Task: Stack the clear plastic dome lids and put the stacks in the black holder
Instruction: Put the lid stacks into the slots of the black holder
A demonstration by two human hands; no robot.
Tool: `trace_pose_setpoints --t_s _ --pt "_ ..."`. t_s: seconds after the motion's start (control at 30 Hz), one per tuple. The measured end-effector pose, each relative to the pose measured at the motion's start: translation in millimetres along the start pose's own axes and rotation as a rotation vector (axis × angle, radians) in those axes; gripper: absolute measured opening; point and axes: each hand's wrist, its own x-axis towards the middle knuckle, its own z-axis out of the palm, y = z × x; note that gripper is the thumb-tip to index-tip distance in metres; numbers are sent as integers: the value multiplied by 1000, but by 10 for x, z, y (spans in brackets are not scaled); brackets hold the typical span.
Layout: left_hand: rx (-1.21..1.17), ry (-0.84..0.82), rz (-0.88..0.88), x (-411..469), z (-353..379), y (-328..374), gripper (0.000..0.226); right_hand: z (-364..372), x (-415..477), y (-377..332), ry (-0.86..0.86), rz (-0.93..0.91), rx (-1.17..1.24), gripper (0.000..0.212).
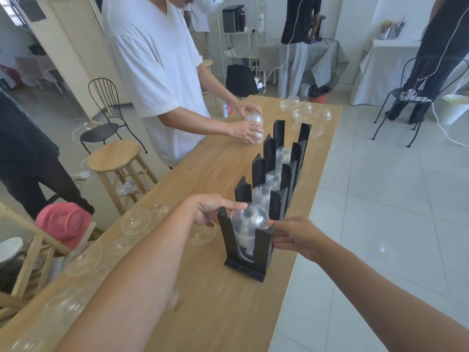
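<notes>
Along the right edge of the long light wooden table [218, 313] stands the tall black slotted plastic holder [262, 250], its row of bays running away from the wearer toward the far end. Each bay is open at the top and walled by upright black fins, so every stack stands with its long axis vertical.

Nearest bay: a stack of clear plastic dome lids [250, 221] sits between the two front fins, domes upward, its top lid rising above the fin tips. Three bays behind it also hold lids; the farthest bay cannot be judged.

The left hand [212, 209] grasps the stack from the left side, thumb laid across the top of the left fin and touching the upper dome. The right hand [295, 236] meets it from the right, fingertips [275, 223] at the right fin and the lid rim. The stack lies directly between the two hands, both equally near.

Judgement: the stack appears partly seated; the next move is straight down along the bay axis.

Loose clear dome lids [135, 222] lie along the left edge of the table; more [303, 110] lie at the far end.
</notes>
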Motion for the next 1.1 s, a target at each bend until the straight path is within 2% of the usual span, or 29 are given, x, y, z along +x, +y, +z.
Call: trace_pose_setpoints --t_s 0.07,0.23,0.4,0.43,0.53,0.57,0.7,0.77,1.1 --pt "25 -33 -24 49 7 -38 110 -8 46 66 -4 21 -10 33" --pt "89 -85 -45 166 27 -168 143 4 144 230 32 44 -64 31" --pt "99 -78 -47 213 -4 -258 149 -14 193 265 42 55 -98 24" --pt "93 -75 -50 218 7 -275 141 -16 198 262 45 58 -103 24" --pt "112 -41 -69 256 48 -317 93 -26 205 254 61 56 -149 25" --pt "111 -21 -68 287 46 -333 85 -33 205 252 70 56 -163 24" --pt "102 53 -26 365 -9 -376 68 -62 205 259 87 41 -200 25" --pt "93 54 -5 392 -40 -412 56 -67 210 268 87 32 -214 24" --pt "89 74 40 396 -54 -428 23 -4 260 273 131 23 -285 24"
